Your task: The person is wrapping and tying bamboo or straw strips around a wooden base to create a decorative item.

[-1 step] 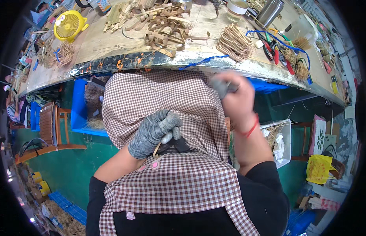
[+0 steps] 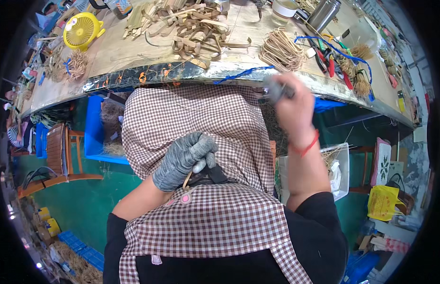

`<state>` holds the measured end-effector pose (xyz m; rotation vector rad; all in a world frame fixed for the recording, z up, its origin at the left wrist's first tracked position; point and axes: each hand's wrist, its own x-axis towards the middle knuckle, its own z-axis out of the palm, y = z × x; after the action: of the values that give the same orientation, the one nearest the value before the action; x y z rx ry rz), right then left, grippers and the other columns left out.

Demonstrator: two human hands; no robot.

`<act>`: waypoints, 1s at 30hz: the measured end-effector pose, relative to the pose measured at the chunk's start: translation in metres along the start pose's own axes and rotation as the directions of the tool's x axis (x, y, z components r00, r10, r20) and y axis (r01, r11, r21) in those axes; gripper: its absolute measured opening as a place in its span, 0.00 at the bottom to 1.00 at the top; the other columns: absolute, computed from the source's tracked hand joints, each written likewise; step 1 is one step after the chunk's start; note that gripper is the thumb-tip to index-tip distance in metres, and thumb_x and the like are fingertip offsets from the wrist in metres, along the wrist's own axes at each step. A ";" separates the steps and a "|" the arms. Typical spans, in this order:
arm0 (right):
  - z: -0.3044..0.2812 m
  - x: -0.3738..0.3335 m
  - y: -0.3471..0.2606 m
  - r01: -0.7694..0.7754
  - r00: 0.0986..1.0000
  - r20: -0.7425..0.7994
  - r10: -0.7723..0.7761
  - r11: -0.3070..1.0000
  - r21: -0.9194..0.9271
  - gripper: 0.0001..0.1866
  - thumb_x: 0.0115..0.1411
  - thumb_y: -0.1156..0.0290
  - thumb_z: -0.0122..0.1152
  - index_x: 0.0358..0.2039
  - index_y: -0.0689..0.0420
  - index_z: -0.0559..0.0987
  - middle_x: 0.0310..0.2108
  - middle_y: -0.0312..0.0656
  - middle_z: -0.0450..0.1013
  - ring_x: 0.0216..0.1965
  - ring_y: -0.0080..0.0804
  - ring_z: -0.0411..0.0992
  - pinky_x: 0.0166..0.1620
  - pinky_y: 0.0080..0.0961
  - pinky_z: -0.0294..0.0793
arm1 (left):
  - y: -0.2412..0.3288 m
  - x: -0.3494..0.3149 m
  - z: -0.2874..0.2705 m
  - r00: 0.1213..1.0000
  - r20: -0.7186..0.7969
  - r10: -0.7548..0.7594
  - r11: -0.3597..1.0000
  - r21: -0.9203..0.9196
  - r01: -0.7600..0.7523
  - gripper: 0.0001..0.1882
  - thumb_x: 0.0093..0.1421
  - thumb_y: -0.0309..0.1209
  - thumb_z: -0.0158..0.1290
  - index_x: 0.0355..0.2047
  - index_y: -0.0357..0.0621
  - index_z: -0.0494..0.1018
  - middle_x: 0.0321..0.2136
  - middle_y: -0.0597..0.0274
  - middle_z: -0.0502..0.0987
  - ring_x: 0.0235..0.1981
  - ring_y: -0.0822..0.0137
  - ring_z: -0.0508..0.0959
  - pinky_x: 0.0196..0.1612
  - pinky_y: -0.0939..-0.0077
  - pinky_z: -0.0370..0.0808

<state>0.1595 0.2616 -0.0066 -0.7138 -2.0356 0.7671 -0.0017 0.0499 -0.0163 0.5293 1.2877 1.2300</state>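
My left hand (image 2: 184, 158), in a grey knitted glove, is closed low over my lap. A thin tan strip (image 2: 187, 180) sticks out from beneath its fingers. Right beside those fingers lies a flat black piece (image 2: 217, 174), partly hidden, on the brown-and-white checked apron (image 2: 191, 111). My right hand (image 2: 293, 102) is raised near the table's front edge, its fingers curled and blurred by motion. Grey coverings show on its fingertips and a red band circles the wrist. What the curled fingers hold, if anything, cannot be made out.
On the wooden table (image 2: 120, 45) lie a heap of curled brown strips (image 2: 201, 35), a coiled tan bundle (image 2: 282, 49), red-handled pliers (image 2: 330, 65) and a yellow fan (image 2: 81, 31). Blue cord (image 2: 243, 74) runs along its edge. A white bin (image 2: 343, 175) stands at my right.
My right hand has shifted a little to the right and upward, away from my lap. My left hand stays in place on the strip.
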 end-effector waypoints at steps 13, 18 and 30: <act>-0.063 0.086 0.092 -0.163 0.987 -0.059 0.152 0.896 -0.413 0.15 0.53 0.74 0.61 0.44 0.57 0.80 0.37 0.48 0.78 0.36 0.40 0.78 0.41 0.29 0.75 | 0.001 0.027 -0.025 0.991 -0.085 0.105 0.993 -0.046 -0.109 0.12 0.66 0.34 0.50 0.38 0.34 0.75 0.24 0.59 0.78 0.20 0.79 0.71 0.30 0.82 0.72; -0.023 0.041 0.035 -0.208 0.959 0.197 0.202 0.978 0.006 0.10 0.52 0.78 0.63 0.37 0.58 0.81 0.31 0.43 0.79 0.31 0.27 0.76 0.36 0.24 0.75 | 0.019 0.045 -0.023 0.966 -0.062 0.253 0.963 -0.085 -0.257 0.25 0.65 0.24 0.47 0.62 0.39 0.61 0.39 0.51 0.78 0.22 0.78 0.72 0.30 0.86 0.71; 0.067 0.016 0.035 -0.257 0.671 0.672 -0.314 0.752 0.608 0.14 0.56 0.68 0.65 0.42 0.58 0.77 0.35 0.45 0.78 0.34 0.39 0.79 0.38 0.29 0.77 | 0.050 0.083 0.004 0.734 -0.263 0.626 0.693 0.619 -0.369 0.27 0.63 0.24 0.50 0.62 0.41 0.59 0.57 0.48 0.67 0.52 0.62 0.76 0.46 0.74 0.79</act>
<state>0.1023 0.2781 -0.0559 0.1266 -2.1786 1.8944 -0.0323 0.1415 -0.0071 1.1181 2.0097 1.5166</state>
